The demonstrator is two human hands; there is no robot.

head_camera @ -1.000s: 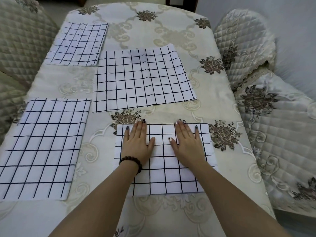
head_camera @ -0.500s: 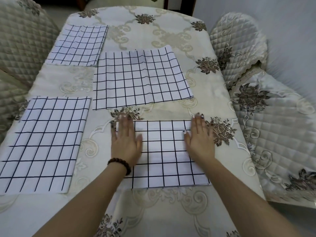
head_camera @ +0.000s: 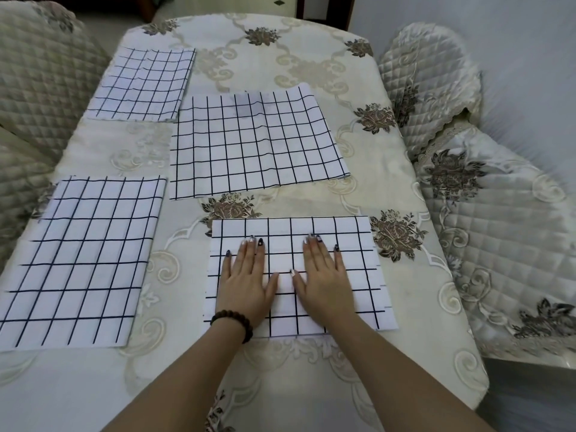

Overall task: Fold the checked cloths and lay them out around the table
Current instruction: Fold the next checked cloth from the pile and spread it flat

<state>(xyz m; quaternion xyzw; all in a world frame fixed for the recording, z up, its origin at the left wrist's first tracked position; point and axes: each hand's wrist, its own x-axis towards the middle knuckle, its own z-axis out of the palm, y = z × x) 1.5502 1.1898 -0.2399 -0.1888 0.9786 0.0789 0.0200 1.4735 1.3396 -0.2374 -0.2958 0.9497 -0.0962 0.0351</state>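
Slid inward, left grip (head_camera: 246,285) and right grip (head_camera: 324,282) lie flat, uncurled, on the folded cloth (head_camera: 355,232).

Nothing to read here: no text, label, brand, number or sign is legible anywhere in view. The checked cloths (head_camera: 258,141) carry only dark grid lines on white, and the counter cover (head_camera: 311,57) only flower and scroll patterns.

Left forearm (head_camera: 193,375) and right forearm (head_camera: 402,369) reaching forward side by side, left hand (head_camera: 246,285) lying flat palm down with fingers straight, right hand (head_camera: 324,282) lying likewise, thumbs pointing inward, tips near yet apart
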